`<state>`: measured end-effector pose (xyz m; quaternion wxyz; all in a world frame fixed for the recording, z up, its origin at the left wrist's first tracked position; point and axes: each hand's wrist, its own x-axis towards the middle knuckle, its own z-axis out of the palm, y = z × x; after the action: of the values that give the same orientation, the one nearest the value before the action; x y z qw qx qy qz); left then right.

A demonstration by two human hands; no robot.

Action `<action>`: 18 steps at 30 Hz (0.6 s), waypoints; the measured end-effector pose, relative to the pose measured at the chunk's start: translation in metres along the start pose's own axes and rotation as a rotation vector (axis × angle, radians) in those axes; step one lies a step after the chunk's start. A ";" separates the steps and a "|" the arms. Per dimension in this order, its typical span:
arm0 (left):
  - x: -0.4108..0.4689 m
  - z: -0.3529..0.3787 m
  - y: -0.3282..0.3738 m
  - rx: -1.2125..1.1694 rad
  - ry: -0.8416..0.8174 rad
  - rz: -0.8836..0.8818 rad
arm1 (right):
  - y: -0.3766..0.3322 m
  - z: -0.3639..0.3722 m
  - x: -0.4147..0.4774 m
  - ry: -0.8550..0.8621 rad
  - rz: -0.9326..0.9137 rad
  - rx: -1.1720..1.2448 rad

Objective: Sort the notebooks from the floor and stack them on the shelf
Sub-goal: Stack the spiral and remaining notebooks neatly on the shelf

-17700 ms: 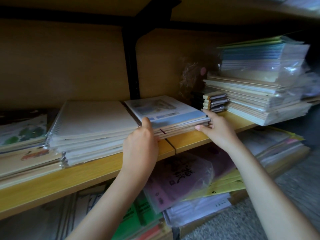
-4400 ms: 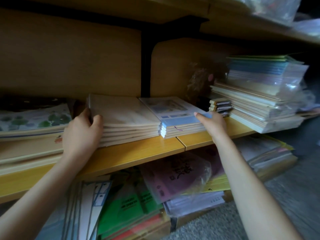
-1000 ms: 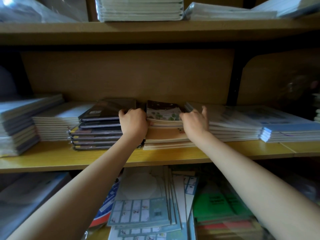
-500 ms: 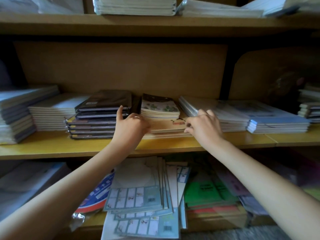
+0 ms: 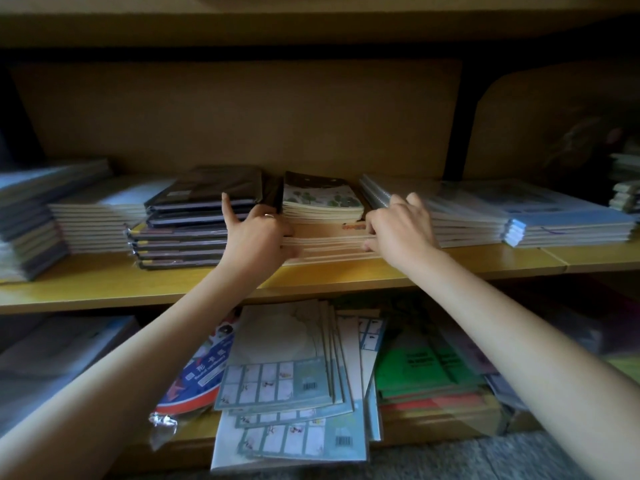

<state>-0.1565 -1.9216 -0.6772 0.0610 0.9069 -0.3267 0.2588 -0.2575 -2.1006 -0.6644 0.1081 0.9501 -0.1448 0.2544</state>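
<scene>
Over the shelf (image 5: 104,285), left hand (image 5: 256,237) and right hand (image 5: 398,233) stretch forward, grips clasping the notebook stack (image 5: 329,241).

in front of you the shelf board (image 5: 104,289) is yellow wood, its back panel (image 5: 242,116) a duller tan. the leaf-print notebook (image 5: 322,197) has green leaves on white under a dark brown band. the tan notebook stack (image 5: 325,242) beneath it shows cream edges and an orange-red mark. left of it, the dark notebooks (image 5: 204,192) are black. to your right, the blue notebooks (image 5: 554,211) are pale blue. lower and nearer lie green booklets (image 5: 415,365), teal grid-patterned booklets (image 5: 277,379) and a blue and red packet (image 5: 204,370).
</scene>
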 end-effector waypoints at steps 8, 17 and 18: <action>-0.008 0.001 -0.004 -0.033 0.028 0.010 | 0.000 0.009 -0.001 0.008 -0.022 0.091; 0.000 0.021 0.002 0.098 0.148 0.035 | -0.017 0.026 -0.003 0.158 0.025 0.025; 0.001 0.022 0.002 0.096 0.159 0.043 | -0.018 0.027 -0.002 0.165 0.042 0.022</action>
<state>-0.1478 -1.9291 -0.6956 0.0377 0.8782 -0.3274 0.3467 -0.2413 -2.0913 -0.6904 0.1036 0.9237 -0.1525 0.3358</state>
